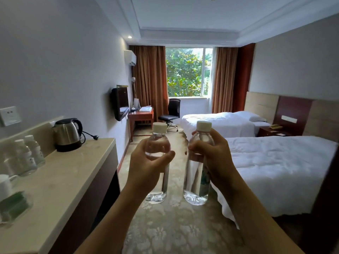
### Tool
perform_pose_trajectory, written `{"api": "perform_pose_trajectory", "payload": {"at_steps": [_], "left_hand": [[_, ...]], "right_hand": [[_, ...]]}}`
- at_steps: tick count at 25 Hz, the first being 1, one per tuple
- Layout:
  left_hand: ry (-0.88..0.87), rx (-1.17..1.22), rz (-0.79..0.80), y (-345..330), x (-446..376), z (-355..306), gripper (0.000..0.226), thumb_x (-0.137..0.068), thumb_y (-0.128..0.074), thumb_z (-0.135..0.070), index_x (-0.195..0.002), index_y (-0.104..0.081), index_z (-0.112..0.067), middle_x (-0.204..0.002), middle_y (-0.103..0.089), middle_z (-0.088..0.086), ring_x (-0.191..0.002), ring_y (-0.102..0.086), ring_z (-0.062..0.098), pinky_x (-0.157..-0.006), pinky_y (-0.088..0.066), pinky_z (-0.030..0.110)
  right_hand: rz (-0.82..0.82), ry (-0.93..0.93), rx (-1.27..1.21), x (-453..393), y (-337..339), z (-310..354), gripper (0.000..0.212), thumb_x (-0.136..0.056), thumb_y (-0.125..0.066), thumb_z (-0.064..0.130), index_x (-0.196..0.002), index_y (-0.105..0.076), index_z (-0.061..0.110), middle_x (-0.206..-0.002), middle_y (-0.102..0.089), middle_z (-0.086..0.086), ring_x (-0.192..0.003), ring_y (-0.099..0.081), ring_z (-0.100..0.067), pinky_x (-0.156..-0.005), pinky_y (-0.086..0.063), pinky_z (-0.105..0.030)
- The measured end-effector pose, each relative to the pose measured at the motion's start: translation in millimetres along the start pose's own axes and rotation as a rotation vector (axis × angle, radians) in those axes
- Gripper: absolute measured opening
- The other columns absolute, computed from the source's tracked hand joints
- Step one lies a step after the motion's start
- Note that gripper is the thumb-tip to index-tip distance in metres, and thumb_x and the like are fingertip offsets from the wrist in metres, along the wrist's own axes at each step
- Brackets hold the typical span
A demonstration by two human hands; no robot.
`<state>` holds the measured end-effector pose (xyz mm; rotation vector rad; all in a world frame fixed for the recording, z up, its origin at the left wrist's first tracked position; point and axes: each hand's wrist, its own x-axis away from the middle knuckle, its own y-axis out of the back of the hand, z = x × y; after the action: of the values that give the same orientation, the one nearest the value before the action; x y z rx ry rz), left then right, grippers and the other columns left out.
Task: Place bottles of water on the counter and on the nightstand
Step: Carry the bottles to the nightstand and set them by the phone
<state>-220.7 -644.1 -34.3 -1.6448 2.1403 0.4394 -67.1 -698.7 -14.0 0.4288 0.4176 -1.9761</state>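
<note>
Each grip is wrapped around the upper part of a water bottle, left hand (148, 162) on one bottle (157, 180), right hand (211, 154) on the other (197, 173), both upright, right of the desk (60, 176); gripped high, either could slip.

**Around the window, a quiet hotel room**

We take the window (187, 72) as our landmark. Brown curtains (150, 79) flank it. Below it stands a black office chair (171, 111), left of that a wooden desk (141, 116). Nearer us, far left, sits an electric kettle (67, 133). Right of the window lie two white beds (275, 162).
</note>
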Motion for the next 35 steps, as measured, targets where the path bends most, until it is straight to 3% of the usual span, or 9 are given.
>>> {"api": "perform_pose_trajectory", "payload": {"at_steps": [3,5,8,15,21,23,27,32,35], "left_hand": [[-0.022,-0.054,-0.018,-29.0,-73.4,30.8,0.033,-0.076,-0.079,-0.007,-0.095,-0.061,-0.027,-0.098,-0.067,0.001,-0.078,-0.069,0.000,-0.058,-0.056,0.016],[-0.054,-0.093,-0.022,-40.6,-118.6,49.3,0.034,-0.074,-0.081,-0.008,-0.093,-0.062,-0.029,-0.100,-0.069,-0.001,-0.083,-0.071,0.005,-0.063,-0.056,0.016],[-0.032,-0.148,-0.099,-51.5,-180.1,79.3,0.033,-0.075,-0.081,-0.013,-0.092,-0.062,-0.034,-0.100,-0.070,-0.005,-0.085,-0.071,0.014,-0.062,-0.057,0.015],[-0.019,-0.132,-0.142,-98.8,-332.7,171.7,0.034,-0.078,-0.079,-0.015,-0.094,-0.058,-0.036,-0.100,-0.066,-0.006,-0.084,-0.066,0.015,-0.052,-0.053,0.011],[-0.033,-0.072,-0.114,-156.0,-512.2,277.3,0.032,-0.078,-0.079,-0.017,-0.101,-0.062,-0.031,-0.098,-0.069,-0.005,-0.088,-0.068,0.017,-0.059,-0.054,0.016],[-0.038,-0.057,-0.099,-174.0,-574.0,305.8,0.032,-0.078,-0.079,-0.019,-0.106,-0.064,-0.025,-0.097,-0.071,-0.004,-0.086,-0.070,0.014,-0.064,-0.057,0.023],[-0.027,-0.031,-0.069,-210.6,-678.2,358.4,0.033,-0.079,-0.077,-0.015,-0.110,-0.065,-0.016,-0.094,-0.071,0.000,-0.081,-0.070,0.007,-0.055,-0.056,0.017],[-0.013,-0.040,-0.059,-251.6,-798.5,450.2,0.027,-0.081,-0.075,-0.014,-0.100,-0.064,-0.030,-0.092,-0.070,-0.006,-0.078,-0.069,-0.001,-0.053,-0.054,0.014],[0.014,-0.046,-0.080,-272.9,-874.1,504.1,0.027,-0.084,-0.072,-0.010,-0.090,-0.064,-0.036,-0.079,-0.073,-0.019,-0.071,-0.068,-0.009,-0.049,-0.050,0.011]], "right_hand": [[0.031,-0.033,-0.063,-86.1,10.5,-34.6,0.028,-0.067,-0.069,0.011,-0.094,-0.065,0.015,-0.074,-0.067,0.000,-0.073,-0.068,-0.022,-0.063,-0.058,-0.030],[0.065,-0.030,-0.068,-138.9,13.3,-53.6,0.025,-0.074,-0.070,0.000,-0.095,-0.064,0.013,-0.066,-0.067,0.003,-0.069,-0.067,-0.020,-0.060,-0.057,-0.027],[0.087,-0.060,-0.062,-208.1,17.9,-82.6,0.026,-0.079,-0.066,-0.007,-0.094,-0.063,0.015,-0.071,-0.065,-0.003,-0.069,-0.066,-0.021,-0.057,-0.058,-0.025],[0.118,-0.060,-0.037,-362.6,34.8,-176.7,0.031,-0.063,-0.066,0.009,-0.094,-0.065,0.013,-0.061,-0.067,0.007,-0.063,-0.067,-0.016,-0.064,-0.062,-0.035],[0.105,-0.036,0.039,-538.7,52.2,-270.5,0.030,-0.068,-0.066,0.008,-0.098,-0.064,0.012,-0.066,-0.068,0.008,-0.067,-0.068,-0.013,-0.061,-0.058,-0.026],[0.068,-0.052,0.042,-594.8,63.7,-296.7,0.029,-0.068,-0.068,0.006,-0.097,-0.065,0.013,-0.067,-0.067,0.004,-0.065,-0.067,-0.012,-0.060,-0.057,-0.026],[-0.003,-0.083,0.056,-700.5,84.0,-350.3,0.027,-0.080,-0.066,-0.003,-0.097,-0.065,0.017,-0.072,-0.065,0.004,-0.063,-0.066,-0.008,-0.057,-0.056,-0.024],[0.021,-0.073,0.055,-833.4,105.1,-445.8,0.028,-0.080,-0.063,-0.008,-0.098,-0.064,0.013,-0.063,-0.066,0.008,-0.060,-0.066,-0.006,-0.056,-0.057,-0.024],[0.035,-0.060,0.030,-920.8,116.0,-503.0,0.032,-0.079,-0.064,-0.008,-0.104,-0.063,0.013,-0.068,-0.067,0.005,-0.064,-0.067,-0.009,-0.060,-0.058,-0.027]]}}
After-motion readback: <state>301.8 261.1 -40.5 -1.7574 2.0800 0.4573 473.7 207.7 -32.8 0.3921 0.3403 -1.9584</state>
